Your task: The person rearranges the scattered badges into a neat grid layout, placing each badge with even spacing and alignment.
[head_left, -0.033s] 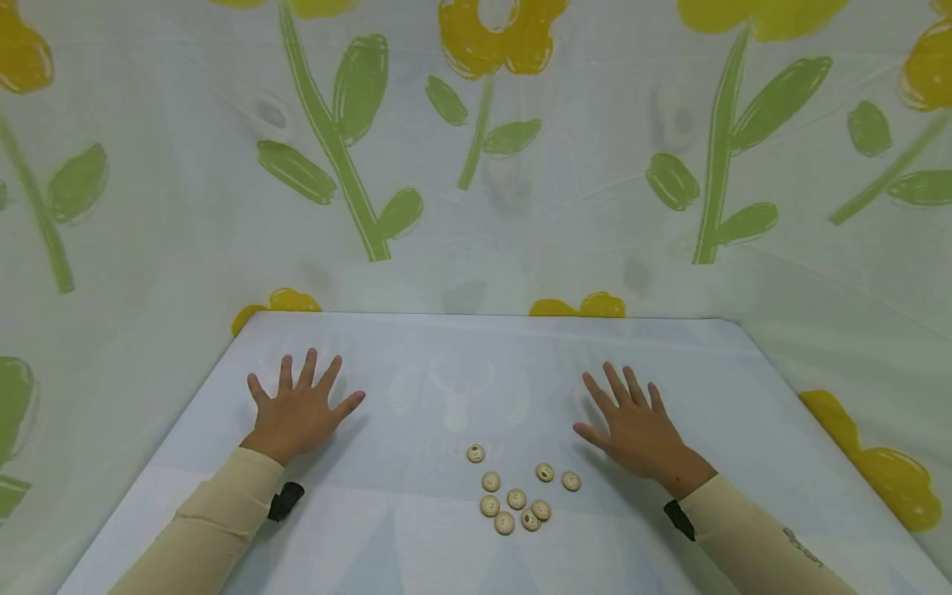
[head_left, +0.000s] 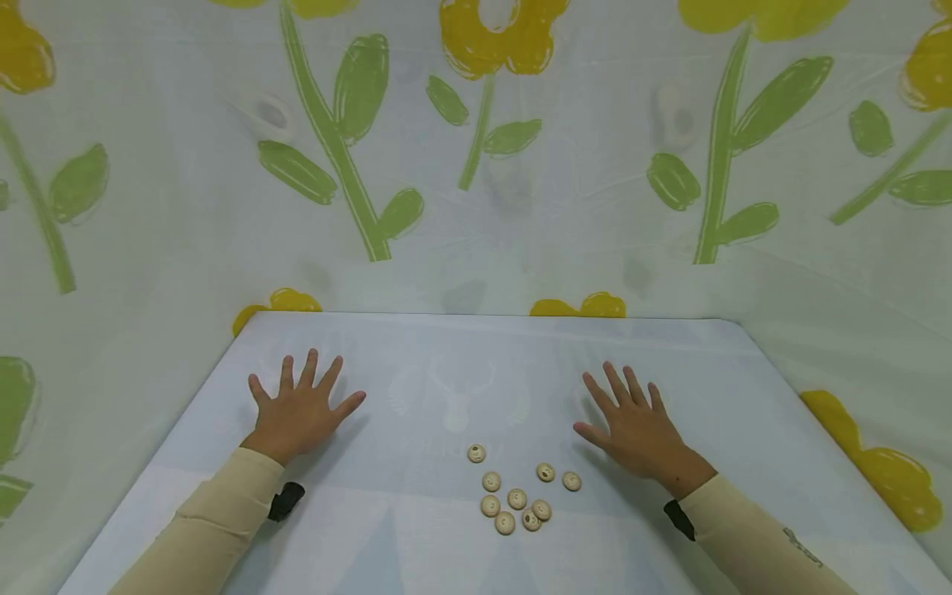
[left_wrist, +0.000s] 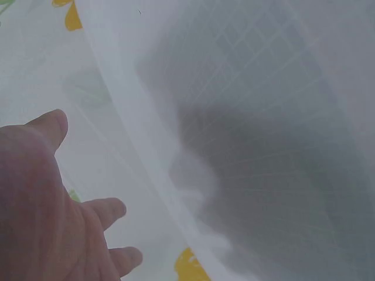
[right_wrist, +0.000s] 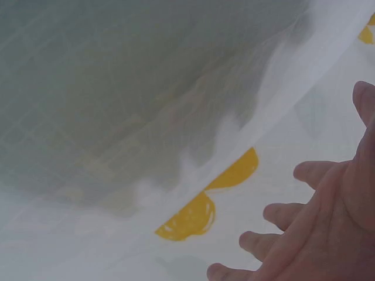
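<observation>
Several small round beige pieces, which look like wooden buttons (head_left: pixel 516 498), lie loosely grouped at the middle front of the white table (head_left: pixel 416 364). Two of them overlap at the group's right side; a few bear dark marks too small to read. To the left, my left hand (head_left: pixel 296 417) is held palm down with its fingers spread, apart from the pieces. My right hand (head_left: pixel 643 434) is likewise spread on the other side, nearest the rightmost piece but not touching it. Both wrist views show a bare palm, the left hand (left_wrist: pixel 41 216) and the right hand (right_wrist: pixel 328 234), holding nothing.
A pale cloth (head_left: pixel 580 207) with yellow flowers and green leaves hangs behind and beside the table. The table's far edge (head_left: pixel 461 314) runs beyond both hands. Black bands (head_left: pixel 286 502) sit at both wrists, by the beige sleeves (head_left: pixel 208 521). Shadows fall below the hands.
</observation>
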Available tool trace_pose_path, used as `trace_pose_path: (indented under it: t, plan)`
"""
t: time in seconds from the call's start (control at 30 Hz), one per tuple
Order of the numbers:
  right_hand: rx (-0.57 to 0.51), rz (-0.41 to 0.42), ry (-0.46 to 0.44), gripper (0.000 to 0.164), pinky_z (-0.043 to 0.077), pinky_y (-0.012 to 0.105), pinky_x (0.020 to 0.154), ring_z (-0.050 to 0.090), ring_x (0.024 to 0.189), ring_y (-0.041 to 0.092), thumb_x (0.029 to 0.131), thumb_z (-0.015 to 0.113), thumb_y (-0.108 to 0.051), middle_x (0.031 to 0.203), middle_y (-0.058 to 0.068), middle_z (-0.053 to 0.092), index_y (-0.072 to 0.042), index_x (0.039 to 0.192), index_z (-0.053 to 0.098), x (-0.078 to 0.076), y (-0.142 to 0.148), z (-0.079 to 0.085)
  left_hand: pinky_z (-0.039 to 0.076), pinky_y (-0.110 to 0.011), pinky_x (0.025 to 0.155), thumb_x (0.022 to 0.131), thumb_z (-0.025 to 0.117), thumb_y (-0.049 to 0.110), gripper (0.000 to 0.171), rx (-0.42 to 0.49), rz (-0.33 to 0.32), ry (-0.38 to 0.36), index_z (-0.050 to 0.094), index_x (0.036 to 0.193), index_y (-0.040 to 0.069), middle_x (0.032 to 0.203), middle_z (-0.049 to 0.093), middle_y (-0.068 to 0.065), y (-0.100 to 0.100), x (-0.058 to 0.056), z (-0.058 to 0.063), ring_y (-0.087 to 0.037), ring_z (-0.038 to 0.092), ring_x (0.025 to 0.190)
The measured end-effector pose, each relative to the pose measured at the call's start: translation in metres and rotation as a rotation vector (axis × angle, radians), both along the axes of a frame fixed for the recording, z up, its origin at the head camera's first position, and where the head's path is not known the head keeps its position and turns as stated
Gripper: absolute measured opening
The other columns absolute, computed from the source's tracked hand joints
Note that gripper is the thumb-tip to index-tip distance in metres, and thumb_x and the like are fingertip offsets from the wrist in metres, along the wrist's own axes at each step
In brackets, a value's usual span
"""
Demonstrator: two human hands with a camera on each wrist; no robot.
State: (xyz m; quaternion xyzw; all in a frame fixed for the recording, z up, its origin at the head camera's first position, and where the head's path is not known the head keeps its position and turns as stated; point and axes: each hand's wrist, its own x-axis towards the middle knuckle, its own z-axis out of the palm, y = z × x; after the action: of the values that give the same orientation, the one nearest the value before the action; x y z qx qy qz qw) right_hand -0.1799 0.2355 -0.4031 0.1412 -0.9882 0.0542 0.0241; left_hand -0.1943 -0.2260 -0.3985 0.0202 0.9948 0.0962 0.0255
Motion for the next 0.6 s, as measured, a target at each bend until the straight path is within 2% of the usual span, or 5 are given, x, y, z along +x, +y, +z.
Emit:
trace_pose_path:
  t: [0.37,0.43,0.5,0.57,0.6]
  plan:
    - [-0.011,0.009,-0.001,0.078,0.014,0.074,0.113,0.014,0.15,0.051,0.096,0.052,-0.06,0.165,0.022,0.019,-0.016,0.157,0.032,-0.003,-0.003,-0.003,-0.007,-0.081,0.107,0.095,0.037,0.074,0.088,-0.017,-0.026,0.034,0.028,0.158,0.013,0.163,0.013,-0.029,0.004,-0.005,-0.008,-0.057,0.006,0.148]
    - [-0.023,0.02,0.015,0.074,0.019,0.073,0.113,0.021,0.149,0.051,0.096,0.055,-0.056,0.163,0.023,0.025,-0.015,0.155,0.036,-0.003,-0.005,-0.003,0.006,-0.079,0.11,0.097,0.044,0.066,0.08,-0.037,-0.05,0.072,0.035,0.155,0.011,0.161,0.024,-0.028,0.008,-0.005,-0.01,-0.055,0.019,0.147]
    - [-0.061,0.033,0.041,0.067,0.028,0.069,0.111,0.032,0.145,0.048,0.097,0.059,-0.05,0.158,0.023,0.035,-0.014,0.151,0.043,-0.002,-0.009,-0.002,0.029,-0.072,0.106,0.097,0.054,0.054,0.069,-0.044,-0.087,0.13,0.046,0.148,0.01,0.151,0.043,-0.027,0.014,-0.005,-0.011,-0.05,0.043,0.136]
    - [-0.132,0.035,0.045,0.059,0.038,0.063,0.109,0.044,0.138,0.043,0.096,0.064,-0.042,0.149,0.02,0.047,-0.013,0.145,0.051,-0.001,-0.014,0.0,0.05,-0.058,0.088,0.095,0.064,0.044,0.057,-0.021,-0.123,0.19,0.057,0.139,0.009,0.133,0.061,-0.022,0.025,-0.003,-0.009,-0.04,0.064,0.11]
    - [-0.177,0.034,0.044,0.054,0.043,0.06,0.105,0.051,0.132,0.04,0.095,0.066,-0.038,0.143,0.018,0.053,-0.012,0.141,0.055,0.0,-0.017,0.001,0.054,-0.05,0.075,0.093,0.068,0.039,0.05,0.002,-0.142,0.219,0.061,0.133,0.009,0.123,0.068,-0.019,0.032,-0.002,-0.008,-0.035,0.068,0.095]
